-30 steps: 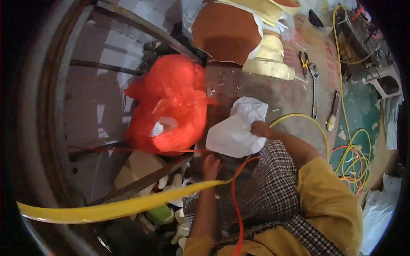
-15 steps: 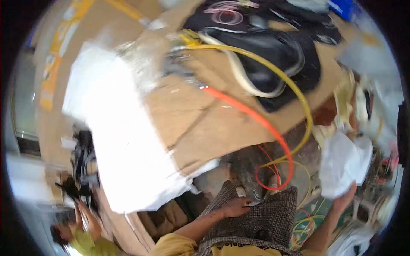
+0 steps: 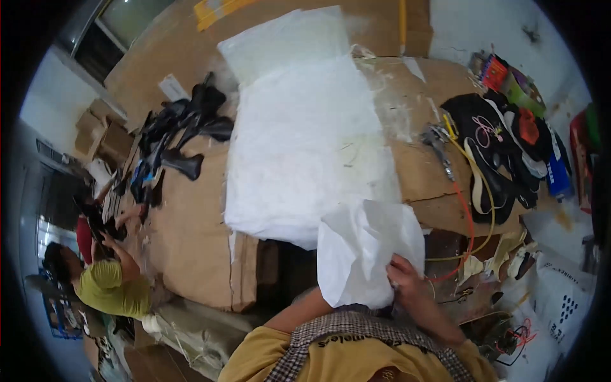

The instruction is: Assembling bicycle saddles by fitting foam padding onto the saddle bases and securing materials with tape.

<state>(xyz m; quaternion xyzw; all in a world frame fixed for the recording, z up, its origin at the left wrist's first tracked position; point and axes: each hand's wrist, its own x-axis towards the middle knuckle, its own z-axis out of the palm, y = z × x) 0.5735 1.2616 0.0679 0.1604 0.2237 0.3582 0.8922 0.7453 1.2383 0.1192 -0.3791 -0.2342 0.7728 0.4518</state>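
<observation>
My right hand (image 3: 405, 280) grips the lower right edge of a thin, creased white sheet (image 3: 366, 254), fingers curled round it in front of my body. Behind that sheet my left forearm (image 3: 304, 311) disappears, so the left hand and its fingers are hidden. Just beyond the held sheet lies a long layer of white sheeting (image 3: 299, 153), spread over the cardboard-covered table and hanging slightly past the near edge. The held sheet overlaps its near right corner in the view.
A metal spray gun (image 3: 439, 153) with orange and yellow hoses lies at the table's right. Beyond it is a black cloth pile (image 3: 468, 108) with a sole-shaped piece. Black boot-shaped pieces (image 3: 184, 127) are heaped at left. A co-worker in yellow-green (image 3: 111, 286) sits at far left.
My view has turned right toward the table. The white sheet in my right hand has come from the right side to in front of me. My left hand has gone behind it.
</observation>
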